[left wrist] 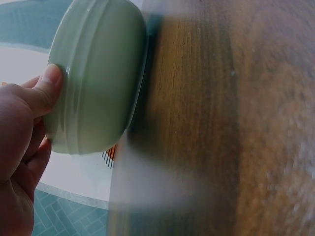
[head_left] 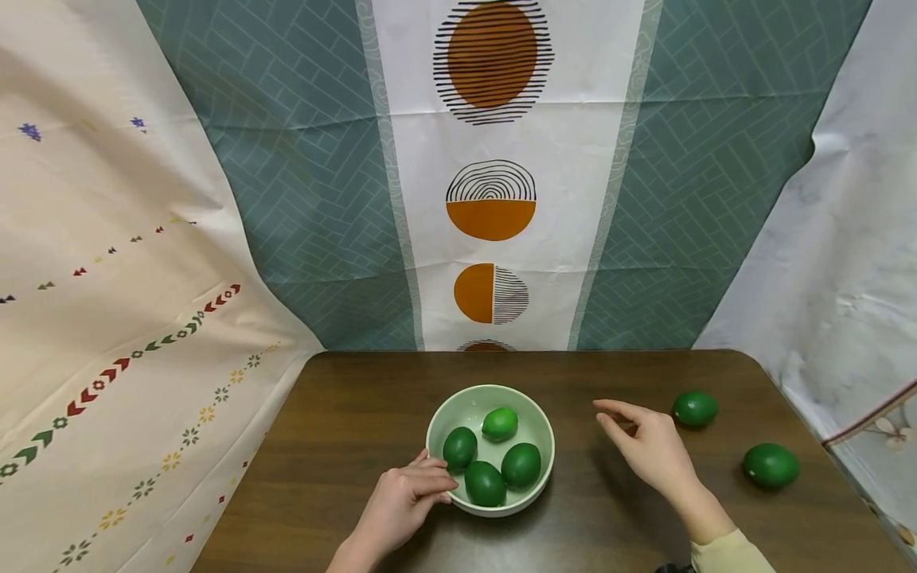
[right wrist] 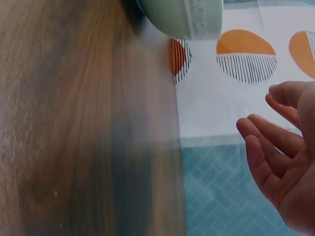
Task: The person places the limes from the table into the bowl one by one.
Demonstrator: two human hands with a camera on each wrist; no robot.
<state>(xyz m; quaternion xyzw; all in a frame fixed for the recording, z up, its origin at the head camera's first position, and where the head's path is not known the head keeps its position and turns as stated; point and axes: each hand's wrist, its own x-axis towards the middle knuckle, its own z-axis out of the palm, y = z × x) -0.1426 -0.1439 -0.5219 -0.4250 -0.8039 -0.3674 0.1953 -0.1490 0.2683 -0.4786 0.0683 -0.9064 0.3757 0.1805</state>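
A pale green bowl (head_left: 491, 509) stands on the table, holding a bright green lime (head_left: 500, 423) and three larger dark green fruits (head_left: 485, 483). My left hand (head_left: 403, 497) grips the bowl's near-left rim, its thumb (left wrist: 51, 81) against the outer wall and its fingers over the edge. To the right of the bowl, my right hand (head_left: 650, 447) hovers above the table with nothing in it, fingers loosely bent and thumb apart from them. Beyond that hand lie a dark green fruit (head_left: 695, 409) and, nearer the table's right edge, another one (head_left: 770, 465).
The brown wooden table (head_left: 344, 430) ends at a patterned cloth (head_left: 494, 159) hanging behind it. A cream cloth (head_left: 143, 318) drapes along the left side and a whitish cloth (head_left: 824, 302) along the right.
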